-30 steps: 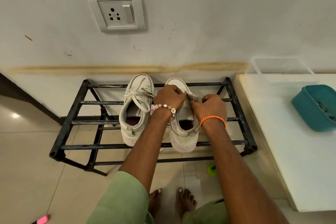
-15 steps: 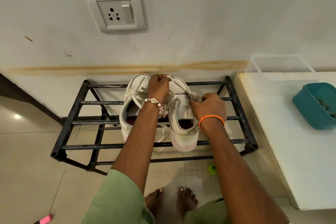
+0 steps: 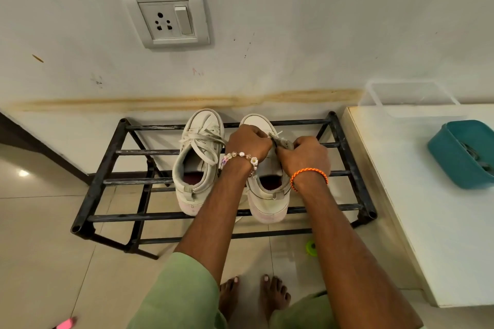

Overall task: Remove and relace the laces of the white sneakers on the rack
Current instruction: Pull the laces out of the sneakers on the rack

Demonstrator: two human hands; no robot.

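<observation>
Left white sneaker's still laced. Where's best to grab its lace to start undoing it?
Probably pinch the loose white lace bunched over the tongue of the left white sneaker, coming from above: the strands lie slack there, and the black metal rack leaves that side open.

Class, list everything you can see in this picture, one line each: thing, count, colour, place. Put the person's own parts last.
White lace-up sneakers: two, off-white, side by side on the rack.
Black metal shoe rack: one, against the wall.
Wall socket with switch: one, white, above the rack.
White table: one, right of the rack.
Teal plastic basket: one, on the table.
Clear plastic tub: one, at the table's far edge.
Small green round object: one, on the floor by the rack.
Pink object: one, floor, bottom left.
Left hand: beaded bracelet, gripping the right-side sneaker's lace area.
Right hand: orange thread band, gripping the same sneaker.
Bare feet: two, on the floor.
</observation>
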